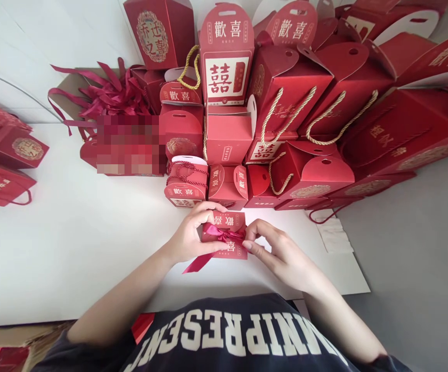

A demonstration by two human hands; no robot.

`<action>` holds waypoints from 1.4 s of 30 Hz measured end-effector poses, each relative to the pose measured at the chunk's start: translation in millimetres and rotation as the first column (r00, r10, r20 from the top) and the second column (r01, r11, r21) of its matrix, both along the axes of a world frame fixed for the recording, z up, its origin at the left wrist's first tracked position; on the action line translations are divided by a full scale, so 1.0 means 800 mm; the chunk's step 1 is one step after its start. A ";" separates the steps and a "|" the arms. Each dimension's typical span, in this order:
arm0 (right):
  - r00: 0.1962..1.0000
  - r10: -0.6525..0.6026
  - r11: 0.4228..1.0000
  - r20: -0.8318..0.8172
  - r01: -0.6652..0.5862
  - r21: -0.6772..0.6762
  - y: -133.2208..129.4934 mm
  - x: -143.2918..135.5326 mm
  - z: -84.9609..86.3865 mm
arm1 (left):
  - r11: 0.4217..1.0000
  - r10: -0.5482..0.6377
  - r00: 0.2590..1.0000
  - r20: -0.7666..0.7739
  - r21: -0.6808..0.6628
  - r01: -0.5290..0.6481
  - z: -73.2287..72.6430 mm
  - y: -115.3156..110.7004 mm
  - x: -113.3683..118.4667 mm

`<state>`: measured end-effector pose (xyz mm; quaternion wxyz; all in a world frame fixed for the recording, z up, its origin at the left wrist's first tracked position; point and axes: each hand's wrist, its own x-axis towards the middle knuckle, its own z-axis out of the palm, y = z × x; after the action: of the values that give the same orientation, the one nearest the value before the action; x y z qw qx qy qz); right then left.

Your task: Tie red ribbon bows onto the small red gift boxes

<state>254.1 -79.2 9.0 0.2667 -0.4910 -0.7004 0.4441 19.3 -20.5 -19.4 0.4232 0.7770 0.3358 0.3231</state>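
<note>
A small red gift box with pale characters on its flaps sits on the white table in front of me. A magenta ribbon is tied across its top in a bow, and one tail hangs out past the lower left corner. My left hand is closed round the box's left side, fingers at the far edge and thumb at the near edge. At the right edge, my right hand pinches the ribbon's right end between thumb and index finger.
Stacked red gift boxes, some with gold rope handles, stand just beyond my hands. An open carton holding magenta ribbons is at the back left. More red boxes stand far left. A grey wall borders the right.
</note>
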 end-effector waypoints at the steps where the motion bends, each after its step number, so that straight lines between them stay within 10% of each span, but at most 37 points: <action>1: 0.999 -0.022 0.999 -0.034 0.021 -0.038 0.000 0.000 0.000 | 1.000 -0.004 1.000 0.001 -0.010 0.004 0.000 0.000 0.000; 12: 0.971 -0.137 0.969 -0.195 0.090 -0.231 0.004 -0.002 -0.015 | 0.993 0.052 0.998 0.017 -0.110 -0.050 -0.004 -0.002 0.004; 26: 0.958 -0.165 0.974 0.235 0.120 0.194 -0.001 -0.027 -0.007 | 0.983 0.182 0.983 -0.001 0.009 -0.182 -0.004 -0.007 0.012; 42: 0.956 -0.210 0.977 0.206 0.195 0.091 0.001 -0.010 -0.009 | 0.929 0.342 0.940 0.020 -0.159 -0.335 -0.007 -0.011 0.021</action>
<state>246.1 -78.7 1.4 0.2508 -0.5955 -0.6862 0.3341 36.3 -29.2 -25.0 0.4272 0.6650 0.4783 0.3826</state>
